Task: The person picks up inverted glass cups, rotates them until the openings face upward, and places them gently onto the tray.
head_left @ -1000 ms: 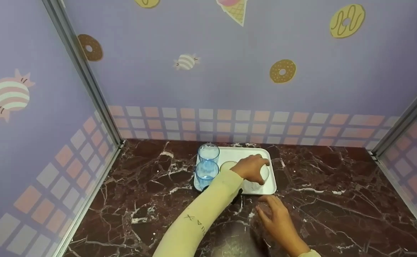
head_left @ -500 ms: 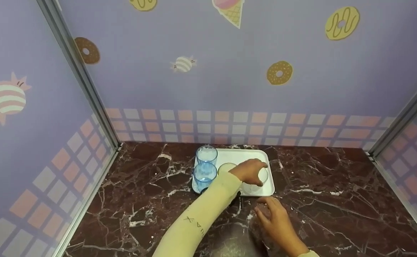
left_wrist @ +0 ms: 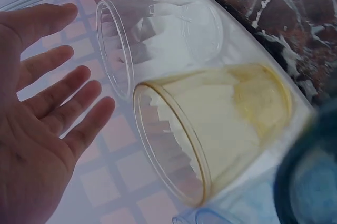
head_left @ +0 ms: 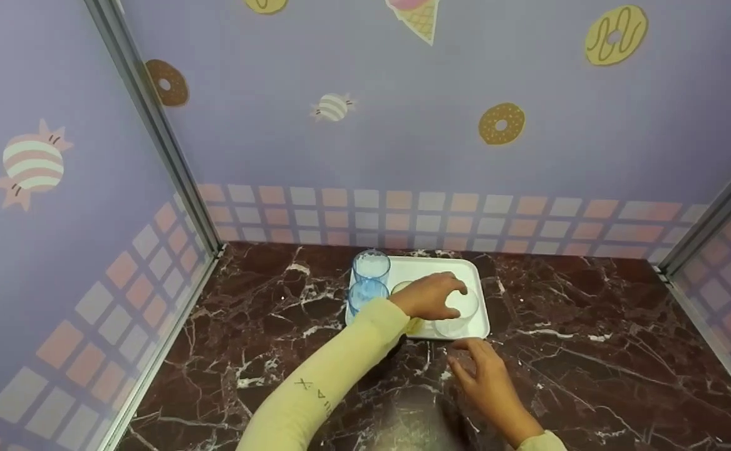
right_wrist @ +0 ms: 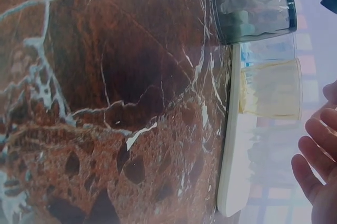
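Observation:
My left hand [head_left: 431,295] is over the white tray [head_left: 425,267], its fingers spread and holding nothing. In the left wrist view those fingers sit just off the rim of a clear plastic cup [left_wrist: 152,34], which stands beside a yellow-tinted cup [left_wrist: 226,108]. Both cups rest upright on the tray. Near its front edge my right hand [head_left: 489,379] hovers with relaxed, slightly bent fingers and nothing in them. Two blue cups, one at the back [head_left: 371,268] and one in front [head_left: 368,294], stand on the tray's left side, the nearer partly hidden by the left sleeve.
A dark grey cup [right_wrist: 253,13] stands near the tray's front side; in the head view the left forearm mostly covers it. Dark red marble tabletop [head_left: 591,351] surrounds the tray. A patterned purple wall [head_left: 403,144] rises close behind.
My left hand has drawn back to the left from the clear cup's rim, so more of the clear and yellow cups shows. The right hand has hardly moved.

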A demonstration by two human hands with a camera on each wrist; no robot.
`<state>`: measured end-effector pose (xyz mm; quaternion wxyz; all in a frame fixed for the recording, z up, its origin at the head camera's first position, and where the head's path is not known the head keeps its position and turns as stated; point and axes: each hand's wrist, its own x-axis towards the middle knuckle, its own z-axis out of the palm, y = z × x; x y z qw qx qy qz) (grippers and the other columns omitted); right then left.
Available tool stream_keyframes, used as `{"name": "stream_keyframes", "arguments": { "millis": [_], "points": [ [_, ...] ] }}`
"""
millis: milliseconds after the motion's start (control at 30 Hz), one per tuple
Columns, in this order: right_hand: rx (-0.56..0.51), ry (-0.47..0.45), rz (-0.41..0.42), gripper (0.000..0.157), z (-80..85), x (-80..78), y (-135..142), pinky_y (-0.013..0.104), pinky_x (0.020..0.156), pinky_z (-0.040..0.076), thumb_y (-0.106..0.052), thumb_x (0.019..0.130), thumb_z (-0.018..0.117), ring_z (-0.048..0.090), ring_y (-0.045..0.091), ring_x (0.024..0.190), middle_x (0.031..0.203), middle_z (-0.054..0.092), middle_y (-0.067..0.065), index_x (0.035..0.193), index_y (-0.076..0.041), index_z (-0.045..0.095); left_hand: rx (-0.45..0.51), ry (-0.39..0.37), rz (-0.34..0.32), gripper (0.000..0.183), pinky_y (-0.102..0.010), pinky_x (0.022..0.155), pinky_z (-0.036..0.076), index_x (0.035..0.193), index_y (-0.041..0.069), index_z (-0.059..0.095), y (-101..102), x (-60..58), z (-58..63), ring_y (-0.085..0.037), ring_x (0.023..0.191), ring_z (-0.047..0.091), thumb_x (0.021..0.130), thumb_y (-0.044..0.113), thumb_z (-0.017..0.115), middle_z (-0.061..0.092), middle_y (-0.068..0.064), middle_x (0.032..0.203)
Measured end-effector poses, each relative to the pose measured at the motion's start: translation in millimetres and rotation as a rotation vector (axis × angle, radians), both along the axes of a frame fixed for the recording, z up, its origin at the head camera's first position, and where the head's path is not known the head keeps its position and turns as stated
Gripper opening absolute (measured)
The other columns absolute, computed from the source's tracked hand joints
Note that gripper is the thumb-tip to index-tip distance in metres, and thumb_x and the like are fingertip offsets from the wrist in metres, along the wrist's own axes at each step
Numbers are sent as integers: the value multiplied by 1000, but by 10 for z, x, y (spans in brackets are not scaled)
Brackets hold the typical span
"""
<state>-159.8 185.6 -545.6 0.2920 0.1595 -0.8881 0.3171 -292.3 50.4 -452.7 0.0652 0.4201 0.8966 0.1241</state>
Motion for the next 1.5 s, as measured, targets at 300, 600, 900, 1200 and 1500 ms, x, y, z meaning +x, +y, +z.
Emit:
{"name": "stream_keyframes", "arguments": {
  "millis": [300,600,900,1200,1500],
  "points": [
    [-11,41,43,26,5,-40,-65,35,75,51,-1,73,79,62,17,86,92,65,2,95,-5,65,15,-4,4,39,-30,93,49,125,14,62,-212,108,71,-18,109,58,89,30,68,60,-4,122],
    [10,26,58,27,33,-46,-167,36,78,52,-2,74,79,62,18,89,95,66,2,96,-6,65,40,22,-32,37,-28,90,49,122,11,65,-420,185,80,-17,99,59,88,26,68,63,-5,116],
    [11,-57,79,25,89,-34,-249,36,79,52,-3,76,77,62,16,89,96,65,1,97,-6,65,61,22,-37,32,-27,94,49,118,12,67,-642,307,57,-18,107,61,88,23,68,64,-4,118],
    [30,-58,92,26,89,-58,-266,38,81,54,-2,75,78,63,19,89,96,65,2,96,-7,65,-12,58,3,34,-29,93,50,119,16,67,-853,449,34,-16,106,62,86,28,68,64,-2,116],
    [23,-113,103,24,71,-70,-310,42,85,54,-4,77,77,64,23,94,98,65,5,98,-4,65,-165,57,40,55,-30,94,50,126,21,61,-1066,602,-29,-14,109,58,79,44,77,59,1,122]
  ]
}}
